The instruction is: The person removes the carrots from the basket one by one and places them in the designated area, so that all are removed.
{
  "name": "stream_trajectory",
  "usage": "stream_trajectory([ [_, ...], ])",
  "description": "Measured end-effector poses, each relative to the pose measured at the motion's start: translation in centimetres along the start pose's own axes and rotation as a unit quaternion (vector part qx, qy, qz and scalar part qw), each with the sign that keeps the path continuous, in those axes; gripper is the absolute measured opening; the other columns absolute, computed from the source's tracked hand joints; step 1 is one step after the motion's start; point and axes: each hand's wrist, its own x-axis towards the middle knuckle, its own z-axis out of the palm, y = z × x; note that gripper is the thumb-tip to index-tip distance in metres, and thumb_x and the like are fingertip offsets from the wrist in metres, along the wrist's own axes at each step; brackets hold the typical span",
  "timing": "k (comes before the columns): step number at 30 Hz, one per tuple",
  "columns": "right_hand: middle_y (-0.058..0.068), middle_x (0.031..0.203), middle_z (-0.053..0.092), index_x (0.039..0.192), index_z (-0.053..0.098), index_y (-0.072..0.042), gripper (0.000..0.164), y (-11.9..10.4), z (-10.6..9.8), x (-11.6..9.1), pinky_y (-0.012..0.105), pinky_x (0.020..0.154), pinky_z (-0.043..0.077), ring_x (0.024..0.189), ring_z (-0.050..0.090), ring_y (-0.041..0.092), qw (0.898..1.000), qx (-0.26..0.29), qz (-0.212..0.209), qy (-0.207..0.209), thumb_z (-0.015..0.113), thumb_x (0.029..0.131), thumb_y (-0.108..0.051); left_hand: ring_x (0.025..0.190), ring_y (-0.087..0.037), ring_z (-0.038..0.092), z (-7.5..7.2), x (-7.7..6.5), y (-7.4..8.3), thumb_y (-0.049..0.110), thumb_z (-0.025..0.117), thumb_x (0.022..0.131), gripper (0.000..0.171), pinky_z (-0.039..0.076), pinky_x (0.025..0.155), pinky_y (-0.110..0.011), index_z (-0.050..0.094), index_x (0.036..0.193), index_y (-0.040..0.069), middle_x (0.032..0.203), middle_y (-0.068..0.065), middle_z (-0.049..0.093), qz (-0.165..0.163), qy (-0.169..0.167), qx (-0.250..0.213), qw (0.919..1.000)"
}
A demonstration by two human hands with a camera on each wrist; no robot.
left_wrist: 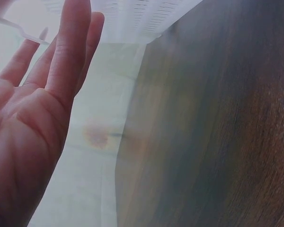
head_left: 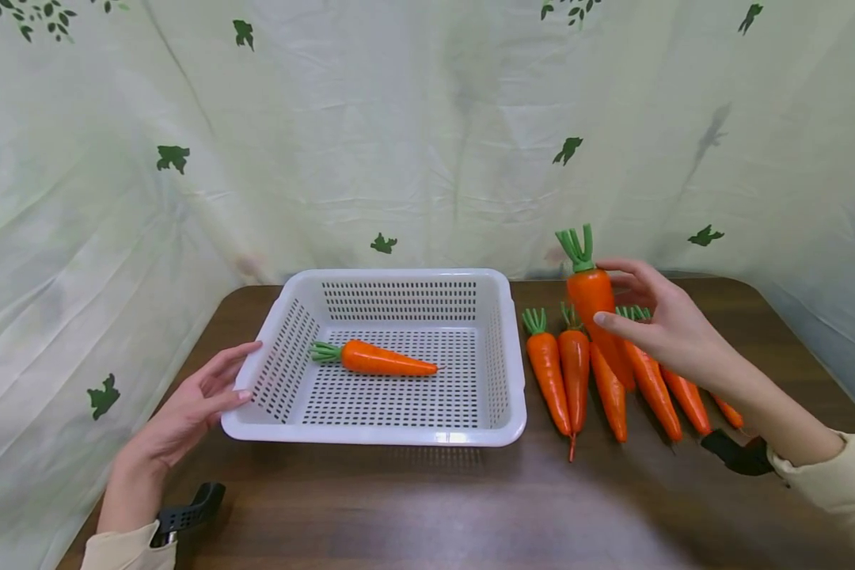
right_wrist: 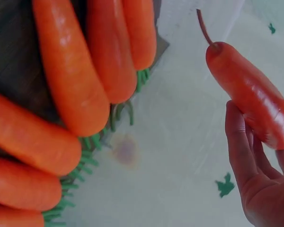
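Observation:
My right hand [head_left: 648, 309] holds a carrot [head_left: 590, 297] with a green stub top, raised over the row of carrots. In the right wrist view its thin root tip points up and the fingers [right_wrist: 239, 137] lie along its thick end. My left hand [head_left: 192, 404] touches the left rim of a white plastic basket [head_left: 399, 435], its fingers fairly straight in the left wrist view. One carrot [head_left: 385, 359] lies on the basket's slotted floor, green top to the left. Right of the basket, several carrots [head_left: 547, 380] lie side by side, tops away from me.
The brown wooden table [head_left: 399, 507] carries the basket and the carrots. Behind it and along both sides hangs a pale curtain [head_left: 370, 158] with green leaf shapes. Dark straps [head_left: 192, 514] sit on both wrists.

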Motion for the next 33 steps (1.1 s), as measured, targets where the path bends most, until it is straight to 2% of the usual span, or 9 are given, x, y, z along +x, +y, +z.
stream_trajectory([
  [11, 0.014, 0.137, 0.052, 0.148, 0.041, -0.022, 0.064, 2.4, -3.4, -1.2, 0.012, 0.073, 0.046, 0.104, 0.051, 0.000, 0.999, -0.050, 0.020, 0.001, 0.071, 0.092, -0.012, 0.117, -0.014, 0.057, 0.1, 0.0, 0.1, 0.006, 0.053, 0.099, 0.062, 0.056, 0.083, -0.043, 0.032, 0.154, 0.024, 0.144, 0.004, 0.044, 0.000, -0.008, -0.019, 0.9998],
  [17, 0.013, 0.135, 0.052, 0.148, 0.040, -0.023, 0.064, 4.1, -4.9, -2.0, 0.009, 0.075, 0.040, 0.103, 0.049, -0.005, 0.996, -0.086, 0.035, 0.001, 0.071, 0.092, -0.017, 0.117, -0.014, 0.058, 0.1, 0.0, 0.2, 0.006, 0.054, 0.099, 0.062, 0.056, 0.083, -0.044, 0.031, 0.154, 0.024, 0.144, 0.003, 0.043, 0.001, -0.003, -0.017, 0.9998],
  [19, 0.013, 0.135, 0.051, 0.148, 0.039, -0.023, 0.065, 4.8, -5.3, -2.3, 0.008, 0.075, 0.039, 0.106, 0.050, 0.001, 0.994, -0.096, 0.042, 0.001, 0.071, 0.092, -0.020, 0.116, -0.014, 0.058, 0.0, 0.0, 0.2, 0.006, 0.054, 0.099, 0.062, 0.056, 0.083, -0.044, 0.031, 0.154, 0.024, 0.144, 0.002, 0.043, 0.002, -0.003, -0.017, 0.9999],
  [22, 0.017, 0.137, 0.049, 0.150, 0.036, -0.020, 0.067, 5.6, -5.8, -2.8, 0.008, 0.073, 0.038, 0.114, 0.052, 0.020, 0.993, -0.106, 0.056, -0.002, 0.070, 0.093, -0.023, 0.117, -0.014, 0.058, 0.0, -0.1, 0.3, 0.006, 0.054, 0.099, 0.062, 0.055, 0.083, -0.044, 0.031, 0.154, 0.024, 0.145, 0.001, 0.042, 0.002, 0.000, -0.013, 0.9999],
  [25, 0.021, 0.138, 0.047, 0.152, 0.034, -0.018, 0.069, 6.4, -6.4, -3.3, 0.008, 0.070, 0.039, 0.115, 0.050, 0.038, 0.991, -0.117, 0.068, -0.002, 0.069, 0.093, -0.024, 0.117, -0.014, 0.057, 0.1, -0.1, 0.3, 0.007, 0.054, 0.098, 0.063, 0.055, 0.084, -0.045, 0.031, 0.154, 0.025, 0.146, 0.000, 0.040, -0.002, 0.004, -0.007, 1.0000],
  [29, 0.025, 0.138, 0.046, 0.152, 0.032, -0.013, 0.070, 7.5, -7.1, -3.8, 0.011, 0.067, 0.042, 0.113, 0.049, 0.041, 0.988, -0.133, 0.080, 0.008, 0.069, 0.094, -0.024, 0.118, -0.014, 0.057, 0.1, 0.0, 0.1, 0.008, 0.054, 0.098, 0.063, 0.054, 0.085, -0.048, 0.030, 0.154, 0.026, 0.147, 0.000, 0.038, -0.008, 0.008, -0.001, 0.9999],
  [31, 0.028, 0.138, 0.044, 0.152, 0.031, -0.011, 0.071, 8.0, -7.4, -3.9, 0.025, 0.073, 0.049, 0.114, 0.048, 0.045, 0.986, -0.138, 0.088, 0.014, 0.068, 0.094, -0.025, 0.118, -0.014, 0.056, 0.0, 0.0, 0.1, 0.009, 0.054, 0.098, 0.063, 0.054, 0.085, -0.048, 0.030, 0.154, 0.027, 0.148, 0.000, 0.038, -0.011, 0.009, 0.000, 0.9999],
  [33, 0.031, 0.139, 0.042, 0.152, 0.030, -0.008, 0.071, 8.6, -7.5, -4.0, 0.043, 0.080, 0.050, 0.115, 0.047, 0.048, 0.985, -0.141, 0.095, 0.018, 0.067, 0.095, -0.025, 0.118, -0.014, 0.057, 0.0, 0.0, 0.0, 0.010, 0.055, 0.098, 0.064, 0.054, 0.085, -0.049, 0.030, 0.154, 0.027, 0.148, -0.001, 0.038, -0.013, 0.011, 0.002, 0.9999],
])
